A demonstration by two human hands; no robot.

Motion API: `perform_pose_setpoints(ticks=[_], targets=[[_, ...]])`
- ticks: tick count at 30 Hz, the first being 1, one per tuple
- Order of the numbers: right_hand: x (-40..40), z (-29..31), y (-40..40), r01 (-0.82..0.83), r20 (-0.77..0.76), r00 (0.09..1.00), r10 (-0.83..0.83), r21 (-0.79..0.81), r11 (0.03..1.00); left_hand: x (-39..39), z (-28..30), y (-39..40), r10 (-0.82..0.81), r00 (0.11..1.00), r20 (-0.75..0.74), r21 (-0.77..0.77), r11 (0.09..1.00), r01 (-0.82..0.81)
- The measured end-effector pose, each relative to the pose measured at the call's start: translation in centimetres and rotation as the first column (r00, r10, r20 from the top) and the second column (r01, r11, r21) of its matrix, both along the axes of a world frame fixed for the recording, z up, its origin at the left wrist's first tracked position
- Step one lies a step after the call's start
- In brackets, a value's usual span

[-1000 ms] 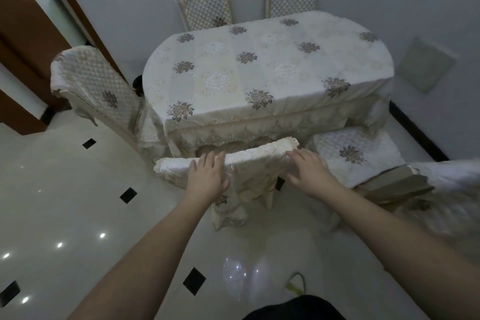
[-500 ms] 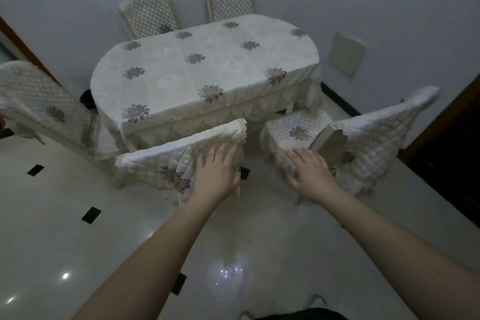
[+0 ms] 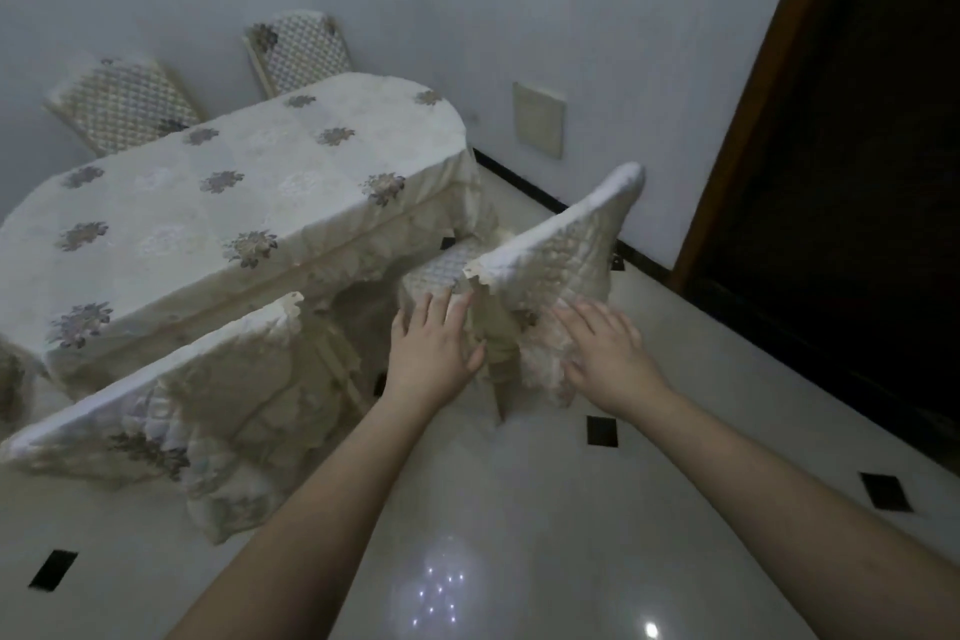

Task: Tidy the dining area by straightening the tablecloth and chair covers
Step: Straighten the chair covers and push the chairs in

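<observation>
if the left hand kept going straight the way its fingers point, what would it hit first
Most likely the quilted seat cover of the near right chair: the left hand has straight fingers aimed forward at the seat's front edge, just beside the chair back cover. Depth is unclear, so they may already touch it.

A single head-worn camera looks forward and steeply down from standing height, close enough that both forearms stretch up from the lower edge. It faces the room corner, with the tabletop left of centre, a covered chair just right of it, and a dark doorway farther right.
</observation>
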State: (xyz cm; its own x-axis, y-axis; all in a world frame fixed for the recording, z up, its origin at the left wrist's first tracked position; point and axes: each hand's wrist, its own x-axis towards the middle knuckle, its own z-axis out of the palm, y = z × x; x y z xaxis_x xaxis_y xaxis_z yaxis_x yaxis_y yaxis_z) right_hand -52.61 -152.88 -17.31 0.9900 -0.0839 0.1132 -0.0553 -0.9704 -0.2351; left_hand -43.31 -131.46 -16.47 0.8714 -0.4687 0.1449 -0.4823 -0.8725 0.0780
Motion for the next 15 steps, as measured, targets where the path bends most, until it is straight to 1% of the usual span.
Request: perform_pose_setpoints(ticks=[5, 8, 15], targets=[[-1.4, 0.4, -7.2, 0.114, -0.007, 0.993, -0.114, 0.029, 0.993, -0.8, -0.4, -6.9, -0.026, 0.999, -0.036, 0.016, 1.0, 0.026], [-1.2, 0.6, -10.1, 0.129, -0.004, 0.992, -0.129, 0.023, 0.991, -0.5, -0.2, -9.4, -0.046, 0.999, -0.017, 0.029, 0.999, 0.047], [3.9, 0.4, -14.1, 0.149, 0.011, 0.989, -0.15, 0.043, 0.988, 4.3, -0.7, -13.8, -0.026, 0.999, -0.035, -0.001, 1.0, 0.026]])
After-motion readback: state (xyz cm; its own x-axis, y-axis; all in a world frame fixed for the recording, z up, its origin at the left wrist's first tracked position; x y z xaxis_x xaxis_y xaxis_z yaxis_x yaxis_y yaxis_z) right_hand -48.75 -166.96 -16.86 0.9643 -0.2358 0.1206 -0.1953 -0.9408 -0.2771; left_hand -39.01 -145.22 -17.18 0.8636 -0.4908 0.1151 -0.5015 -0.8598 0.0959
